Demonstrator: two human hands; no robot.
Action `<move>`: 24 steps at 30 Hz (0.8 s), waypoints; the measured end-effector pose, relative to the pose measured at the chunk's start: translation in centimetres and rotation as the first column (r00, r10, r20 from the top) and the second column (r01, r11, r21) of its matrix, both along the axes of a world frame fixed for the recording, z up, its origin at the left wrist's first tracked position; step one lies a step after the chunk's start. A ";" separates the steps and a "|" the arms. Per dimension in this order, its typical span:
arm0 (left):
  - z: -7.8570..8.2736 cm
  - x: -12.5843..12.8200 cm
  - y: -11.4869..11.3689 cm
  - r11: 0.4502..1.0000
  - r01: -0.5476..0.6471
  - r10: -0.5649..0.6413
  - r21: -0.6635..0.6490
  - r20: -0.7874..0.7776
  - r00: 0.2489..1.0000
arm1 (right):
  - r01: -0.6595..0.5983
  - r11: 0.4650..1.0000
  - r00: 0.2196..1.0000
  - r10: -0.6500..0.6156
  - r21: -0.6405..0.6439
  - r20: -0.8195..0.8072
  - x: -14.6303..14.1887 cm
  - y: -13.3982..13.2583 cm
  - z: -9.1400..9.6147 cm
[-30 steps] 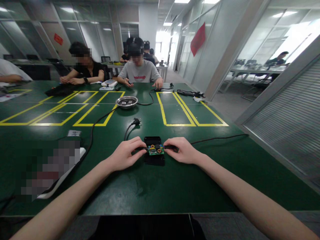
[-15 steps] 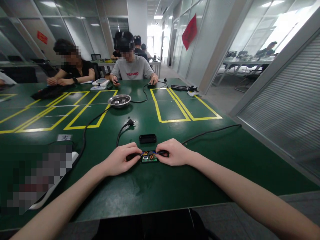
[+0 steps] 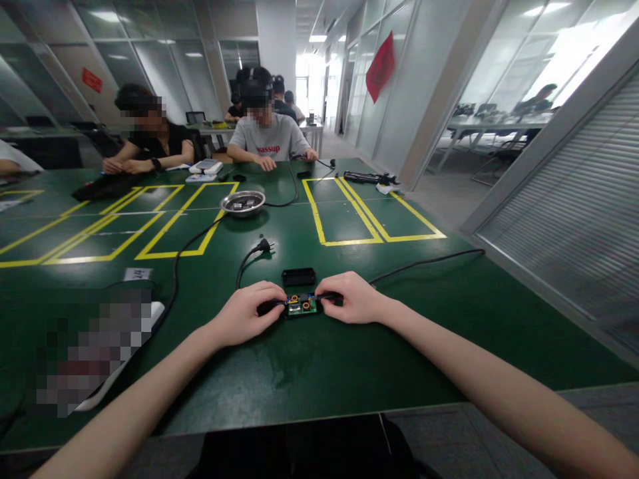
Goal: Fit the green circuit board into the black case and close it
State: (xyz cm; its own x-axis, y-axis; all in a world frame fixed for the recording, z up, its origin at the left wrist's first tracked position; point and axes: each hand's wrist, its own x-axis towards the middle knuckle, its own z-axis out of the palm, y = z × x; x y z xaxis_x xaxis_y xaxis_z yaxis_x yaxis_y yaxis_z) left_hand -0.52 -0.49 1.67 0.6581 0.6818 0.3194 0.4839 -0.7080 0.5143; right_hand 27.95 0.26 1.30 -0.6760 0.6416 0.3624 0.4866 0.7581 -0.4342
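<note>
A small green circuit board (image 3: 301, 305) with copper coils lies on the green table (image 3: 309, 359) between my hands. My left hand (image 3: 252, 313) is closed on the black cable end at the board's left side. My right hand (image 3: 352, 298) pinches the black cable end at its right side. A black plastic case half (image 3: 298, 276) lies just beyond the board, apart from it. From my left hand a black cord runs up to a plug (image 3: 265, 247). Another black cord (image 3: 429, 261) leads off to the right from my right hand.
A metal bowl (image 3: 242, 202) with small parts sits farther back among yellow floor-tape rectangles (image 3: 349, 219). A white device (image 3: 144, 319) lies at the left. Two people sit at the far edge, with tools (image 3: 367, 177) near them.
The board came out of the lower black case half, which is now out of sight; both hands drew it slightly nearer. The person opposite in grey moved both hands.
</note>
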 end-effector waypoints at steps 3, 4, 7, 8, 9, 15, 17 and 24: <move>0.0 0.0 0.0 1.000 -0.006 0.006 0.023 0.008 1.000 | 0.006 1.000 1.000 -0.006 0.014 -0.028 0.0 0.2 -0.2; 0.0 0.0 0.0 1.000 -0.005 0.005 0.027 0.005 1.000 | 0.004 1.000 0.999 -0.003 0.017 -0.036 0.0 0.2 -0.2; 0.3 0.0 -0.1 0.999 -0.014 0.014 0.033 -0.006 1.000 | 0.005 1.000 0.999 -0.004 0.014 -0.039 0.1 0.2 -0.3; 0.3 0.0 -0.1 0.999 -0.020 0.020 0.032 -0.009 1.000 | 0.007 1.000 0.999 -0.007 0.008 -0.035 0.1 0.2 -0.2; 0.4 0.0 -0.2 0.999 -0.024 0.024 0.032 -0.013 1.000 | 0.008 1.000 0.999 -0.008 0.001 -0.032 0.2 0.2 -0.2; 0.6 -0.5 -0.1 0.998 -0.055 0.056 0.031 -0.030 0.998 | -0.001 0.999 1.000 0.000 -0.053 -0.023 0.2 0.1 0.0; 0.7 -0.6 0.0 0.998 -0.059 0.059 0.022 -0.026 0.998 | 0.000 0.998 1.000 0.000 -0.057 -0.010 0.3 0.1 0.1; 1.0 -0.6 0.1 1.000 0.029 -0.029 -0.008 -0.005 1.000 | -0.066 0.995 0.991 0.056 0.076 0.124 0.6 0.2 0.8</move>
State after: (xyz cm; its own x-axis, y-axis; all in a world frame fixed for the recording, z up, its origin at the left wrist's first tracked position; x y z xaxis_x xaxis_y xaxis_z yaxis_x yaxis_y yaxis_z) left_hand -1.07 -0.41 2.70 0.6790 0.6650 0.3110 0.4660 -0.7178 0.5173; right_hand 28.58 0.48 2.08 -0.7550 0.5703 0.3237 0.4838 0.8176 -0.3121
